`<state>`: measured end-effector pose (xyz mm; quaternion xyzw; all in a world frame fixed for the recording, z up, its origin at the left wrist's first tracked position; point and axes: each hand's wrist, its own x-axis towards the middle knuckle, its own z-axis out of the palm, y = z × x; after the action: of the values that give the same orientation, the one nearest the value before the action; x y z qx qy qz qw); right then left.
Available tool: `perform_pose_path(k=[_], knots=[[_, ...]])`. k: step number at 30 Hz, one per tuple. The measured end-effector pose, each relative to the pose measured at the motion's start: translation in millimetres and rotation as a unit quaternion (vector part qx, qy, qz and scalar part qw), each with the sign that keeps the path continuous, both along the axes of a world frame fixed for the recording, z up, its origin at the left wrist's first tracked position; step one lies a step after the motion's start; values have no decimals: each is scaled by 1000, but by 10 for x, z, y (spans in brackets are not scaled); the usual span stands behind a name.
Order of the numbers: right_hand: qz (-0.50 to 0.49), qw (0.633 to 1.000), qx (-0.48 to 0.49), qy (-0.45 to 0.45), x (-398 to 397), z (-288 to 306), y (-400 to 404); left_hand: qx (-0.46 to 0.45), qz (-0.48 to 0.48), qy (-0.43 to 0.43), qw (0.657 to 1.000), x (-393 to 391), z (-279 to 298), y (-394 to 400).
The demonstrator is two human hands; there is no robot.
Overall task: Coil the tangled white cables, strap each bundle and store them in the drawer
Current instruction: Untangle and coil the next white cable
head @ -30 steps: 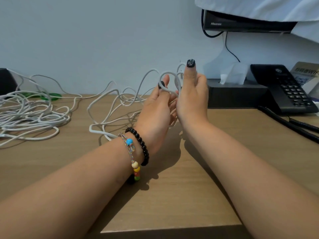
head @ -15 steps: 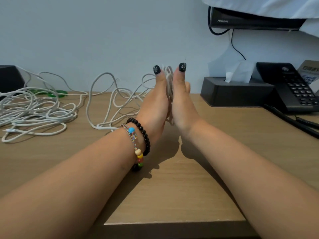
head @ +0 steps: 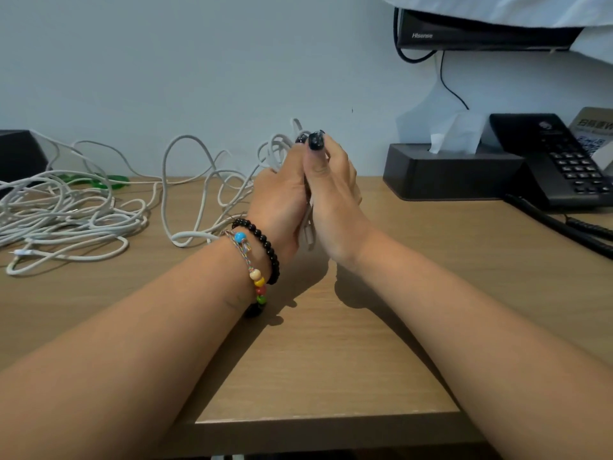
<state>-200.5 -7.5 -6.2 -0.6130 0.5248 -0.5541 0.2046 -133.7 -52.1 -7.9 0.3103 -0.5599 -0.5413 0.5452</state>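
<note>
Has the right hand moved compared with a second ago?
Yes. The right hand has closed in against the left hand, drawing leftward away from the tissue box.

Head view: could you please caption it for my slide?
Both hands grip a white cable coil above the wooden desk.

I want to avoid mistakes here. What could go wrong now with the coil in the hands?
1. The loose cable trailing left from the coil loops near the tangled pile; pulling could snag it.
2. Left hand and right hand only press the unstrapped coil together, so it may spring open.
</note>
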Motion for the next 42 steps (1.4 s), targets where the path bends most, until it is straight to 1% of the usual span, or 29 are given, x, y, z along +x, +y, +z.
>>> perform_pose_path(k=[2, 3, 5, 7, 9, 12, 19, 22, 23, 25, 30, 32, 35, 39, 41, 42], knots=[[13, 999, -12, 32, -12, -23, 6, 10, 37, -6, 999, 31, 5, -30], [6, 998, -25, 56, -38, -39, -15, 31, 41, 12, 999, 48, 24, -54], [-17, 994, -67, 84, -86, -76, -76, 96, 35, 106, 989, 98, 116, -74], [-24, 990, -107, 88, -132, -88, -89, 129, 41, 202, 970, 164, 209, -114], [-5, 988, -130, 85, -177, -102, -80, 137, 56, 235, 961, 241, 253, -157], [48, 986, -136, 78, -162, -118, -56, 138, 80, 223, 962, 299, 233, -194], [104, 981, -136, 88, -108, -127, -31, 148, 100, 186, 966, 328, 206, -227], [86, 977, -149, 124, -108, -135, -59, 164, 84, 202, 962, 332, 196, -267], [77, 976, -156, 131, -111, -137, -78, 165, 79, 193, 964, 331, 192, -272], [62, 974, -171, 135, -132, -147, -119, 159, 68, 158, 972, 321, 172, -270], [20, 969, -209, 128, -202, -174, -212, 104, 70, 82, 989, 251, 147, -223], [20, 968, -212, 130, -228, -173, -222, 101, 42, 74, 991, 248, 137, -221], [15, 961, -228, 154, -246, -182, -239, 106, -42, 64, 991, 273, 101, -235], [-13, 961, -227, 159, -227, -155, -216, 118, -95, 111, 982, 299, 182, -205], [-15, 964, -227, 135, -233, -106, -155, 112, -119, 112, 980, 341, 258, -189], [-8, 969, -223, 105, -251, -81, -126, 120, -131, 115, 977, 361, 290, -177]])
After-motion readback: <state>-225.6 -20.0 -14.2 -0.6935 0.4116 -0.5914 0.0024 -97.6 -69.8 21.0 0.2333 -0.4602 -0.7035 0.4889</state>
